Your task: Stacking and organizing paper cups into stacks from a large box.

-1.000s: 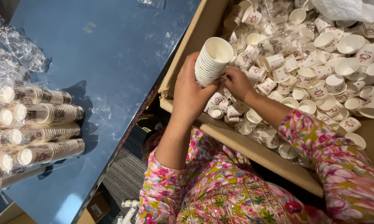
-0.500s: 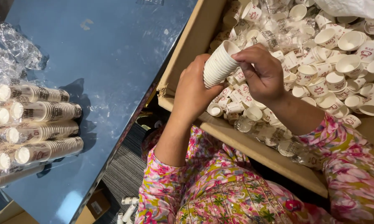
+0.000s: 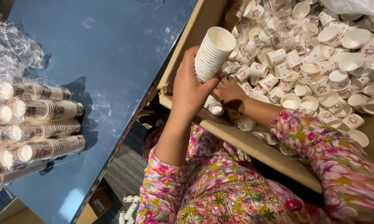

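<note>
The left hand (image 3: 189, 89) grasped a stack of paper cups (image 3: 212, 53) above the near-left corner of the cardboard box (image 3: 182, 58). The right hand (image 3: 230, 92) reached among loose cups (image 3: 320, 66); I could not tell its grip. Wrapped stacks (image 3: 41, 124) lay on the table (image 3: 116, 54).

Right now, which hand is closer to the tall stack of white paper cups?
Left. The left hand is wrapped around the tall stack of white paper cups, holding it. The right hand sits just below the stack's bottom end, among loose cups in the cardboard box.

White cups (image 3: 212, 52), blue table (image 3: 112, 62)
</note>
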